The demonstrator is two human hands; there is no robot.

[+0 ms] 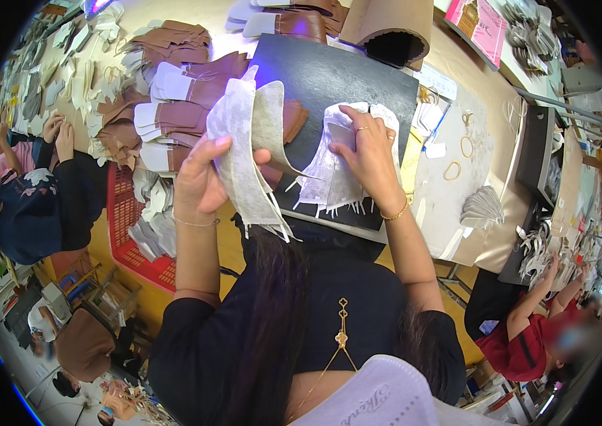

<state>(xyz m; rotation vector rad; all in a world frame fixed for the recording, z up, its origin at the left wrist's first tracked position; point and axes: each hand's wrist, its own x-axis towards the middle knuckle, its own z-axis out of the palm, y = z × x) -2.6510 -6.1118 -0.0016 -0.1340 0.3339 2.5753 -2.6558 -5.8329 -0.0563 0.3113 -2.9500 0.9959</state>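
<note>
My left hand (201, 170) grips a long, curved pale shoe-upper piece (240, 167) between thumb and fingers, above the front left edge of a black board (301, 78). A second, greyish flap (267, 117) stands out beside it, and thin white strips dangle from its lower end. My right hand (372, 153) rests on pale cut pieces (326, 181) lying on the board, thumb and forefinger apart on their upper side. White strips stick out along their near edge. Whether a piece is pinched beneath the right fingers is hidden.
Stacks of brown and white pieces (173, 121) lie left of the board. A brown roll (389, 32) is behind it. Rubber bands (452, 170) and a fanned grey stack (483, 207) lie at the right. A red crate (122, 220) stands below left. Other people work at both sides.
</note>
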